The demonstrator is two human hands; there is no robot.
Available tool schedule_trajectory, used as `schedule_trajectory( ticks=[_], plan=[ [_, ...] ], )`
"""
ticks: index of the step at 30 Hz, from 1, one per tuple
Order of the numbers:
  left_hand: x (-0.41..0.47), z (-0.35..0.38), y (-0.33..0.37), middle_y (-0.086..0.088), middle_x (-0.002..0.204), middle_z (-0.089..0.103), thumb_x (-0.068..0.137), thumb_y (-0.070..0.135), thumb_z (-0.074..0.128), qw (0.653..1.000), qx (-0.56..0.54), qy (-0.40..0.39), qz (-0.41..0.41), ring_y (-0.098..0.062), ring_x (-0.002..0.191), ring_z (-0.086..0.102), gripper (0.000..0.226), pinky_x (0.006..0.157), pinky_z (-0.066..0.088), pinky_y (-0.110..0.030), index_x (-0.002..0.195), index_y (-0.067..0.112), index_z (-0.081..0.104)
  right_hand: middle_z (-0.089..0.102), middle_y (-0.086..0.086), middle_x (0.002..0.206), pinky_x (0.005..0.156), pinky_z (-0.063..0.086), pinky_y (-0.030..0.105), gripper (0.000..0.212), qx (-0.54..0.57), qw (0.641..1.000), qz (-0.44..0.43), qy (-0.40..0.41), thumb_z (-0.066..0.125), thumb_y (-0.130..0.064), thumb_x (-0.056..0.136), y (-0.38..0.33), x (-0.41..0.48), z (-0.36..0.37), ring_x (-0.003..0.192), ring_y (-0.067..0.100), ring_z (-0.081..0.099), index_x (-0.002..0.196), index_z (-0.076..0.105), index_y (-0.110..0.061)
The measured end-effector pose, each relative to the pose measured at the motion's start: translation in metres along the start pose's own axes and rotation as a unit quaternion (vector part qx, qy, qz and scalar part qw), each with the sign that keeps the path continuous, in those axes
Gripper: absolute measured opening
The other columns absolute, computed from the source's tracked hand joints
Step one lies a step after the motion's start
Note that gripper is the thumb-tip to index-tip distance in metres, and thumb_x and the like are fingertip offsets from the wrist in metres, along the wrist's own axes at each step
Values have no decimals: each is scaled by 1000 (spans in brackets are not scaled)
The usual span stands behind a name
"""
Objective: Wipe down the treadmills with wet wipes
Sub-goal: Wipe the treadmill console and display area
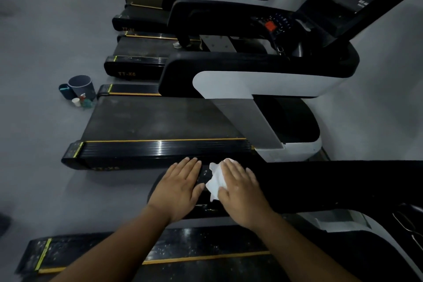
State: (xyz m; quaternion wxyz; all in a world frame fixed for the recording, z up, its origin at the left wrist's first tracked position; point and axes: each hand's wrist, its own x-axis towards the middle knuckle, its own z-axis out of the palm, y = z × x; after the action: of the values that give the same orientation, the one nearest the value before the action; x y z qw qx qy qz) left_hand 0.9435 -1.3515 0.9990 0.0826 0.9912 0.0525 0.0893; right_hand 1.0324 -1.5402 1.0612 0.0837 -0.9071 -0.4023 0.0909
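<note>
Straight, flat fingers (232, 169) of the right hand (242, 188) pressed a white wipe (215, 182) onto the black handrail (320, 185) of the nearest treadmill. The left hand (180, 188) lay on the handrail just left of the wipe, its fingers (188, 168) straight too and holding nothing. Beyond the handrail stood the next treadmill (160, 121), its belt dusty. Well past the handrail's left end, a grey bucket (82, 86) and a white cup (76, 102) sat on the floor.

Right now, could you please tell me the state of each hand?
Left hand: open, flat on the black treadmill handrail, holding nothing.
Right hand: open, pressing the white wet wipe flat onto that handrail.
</note>
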Motion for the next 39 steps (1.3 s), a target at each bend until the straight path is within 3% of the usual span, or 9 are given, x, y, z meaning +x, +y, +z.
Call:
schedule_trajectory(
  ticks=[3,7,9,13,20,26,32,36,39],
  plan=[
    [0,-2,-1,-8,146,56,103,49,32,1000,-3,-4,-2,-27,137,50,62,114,40,-42,144,8,53,62,7,131,97,49,49,47,-37,993,-84,74,56,-35,87,21,9,-6,117,31,60,133,63,-25],
    [0,-5,-1,-7,157,42,105,55,20,1000,-7,-27,-5,-26,147,38,69,120,14,-33,151,8,43,62,1,90,70,56,40,24,-39,990,-27,130,83,-32,74,12,32,5,81,25,61,95,75,-23],
    [-5,-4,-1,-3,163,26,105,59,11,999,-35,-22,-29,-21,153,23,75,122,5,-30,156,9,33,63,3,97,73,58,39,25,-8,991,4,136,78,-26,79,-4,37,19,89,25,63,103,74,-19],
    [-23,0,4,1,165,15,105,55,18,994,-67,-8,-85,-15,155,9,68,124,6,-29,157,12,22,59,6,140,115,38,44,48,-41,992,-74,97,37,-38,95,-11,18,37,134,27,54,134,61,-21],
    [-22,-7,5,7,165,-4,95,68,-7,991,-79,-53,-92,-8,154,-8,78,125,-2,-27,156,20,0,48,14,152,118,23,51,80,-46,999,25,6,10,-58,88,4,45,13,142,30,42,139,56,-18],
    [-23,-13,2,7,165,-2,96,69,0,990,-90,-67,-82,-7,154,-9,76,123,-8,-22,155,20,-1,42,12,156,119,24,47,65,-111,981,-156,-9,28,-46,95,0,13,29,145,29,39,149,46,-14],
    [-21,-16,3,6,165,-5,95,60,5,990,-100,-73,-73,-8,153,-11,75,123,-8,-23,157,18,1,27,7,164,122,9,51,90,-81,996,-12,-41,-9,-56,84,-12,44,14,153,25,20,157,29,-19],
    [-37,-14,-13,4,166,-6,98,61,11,989,-109,-54,-84,-6,154,-8,74,123,-6,-21,159,19,2,47,8,153,117,27,49,63,-97,990,-98,-12,29,-46,95,-31,29,30,142,26,44,144,53,-15],
    [-56,-10,-24,5,167,-11,95,72,3,981,-143,-61,-115,-4,153,-9,83,119,-9,-14,159,21,-4,46,5,155,115,27,50,63,-123,989,-85,-6,29,-49,95,-19,23,25,142,23,44,146,50,-20]
  ],
)
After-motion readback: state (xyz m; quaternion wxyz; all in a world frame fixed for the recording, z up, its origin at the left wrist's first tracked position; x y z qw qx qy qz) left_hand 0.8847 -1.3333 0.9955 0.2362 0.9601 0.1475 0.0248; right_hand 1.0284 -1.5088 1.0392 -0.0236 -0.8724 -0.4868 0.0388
